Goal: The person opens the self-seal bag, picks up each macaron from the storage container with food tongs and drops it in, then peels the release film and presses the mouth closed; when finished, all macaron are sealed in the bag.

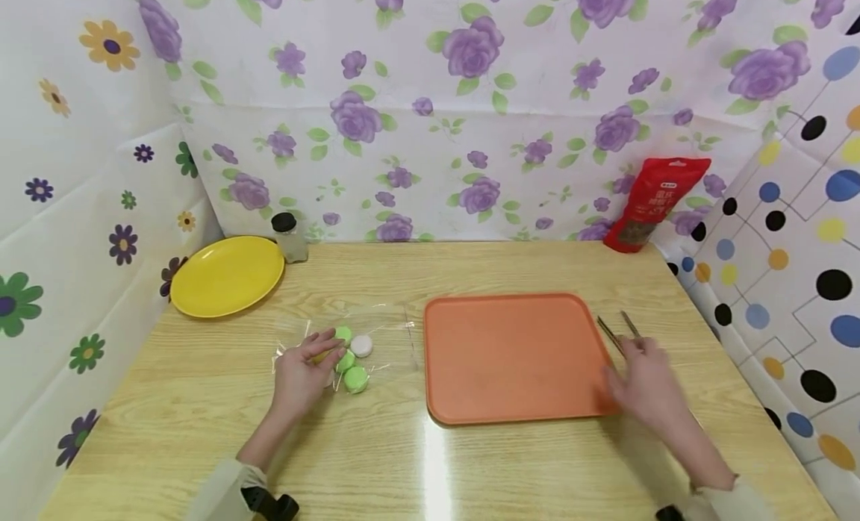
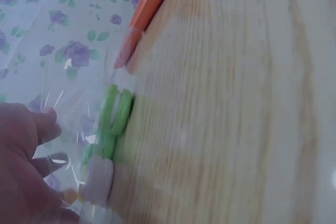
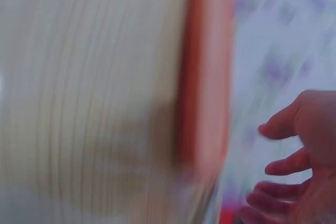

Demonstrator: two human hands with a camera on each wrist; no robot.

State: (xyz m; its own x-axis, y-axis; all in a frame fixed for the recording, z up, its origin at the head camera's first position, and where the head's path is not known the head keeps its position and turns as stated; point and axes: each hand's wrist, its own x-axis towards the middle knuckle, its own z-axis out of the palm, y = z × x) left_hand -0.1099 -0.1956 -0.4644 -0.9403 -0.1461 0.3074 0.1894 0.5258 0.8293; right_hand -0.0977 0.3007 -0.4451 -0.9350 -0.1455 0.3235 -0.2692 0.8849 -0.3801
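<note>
Light green macarons and a white one lie in a clear plastic package on the left part of the table. My left hand is over the package's left side, its fingers bent and touching the plastic. In the left wrist view, a gap shows between its thumb and fingers. My right hand, blurred, hovers over thin gold-coloured utensils right of the orange tray. The right wrist view shows its fingers apart, holding nothing. The hand partly hides the utensils, so their exact kind is unclear.
A yellow plate lies at the back left, with a black-capped jar beside it. At the back right, a red pouch leans against the patterned cloth. Cloth walls border the table's back and sides.
</note>
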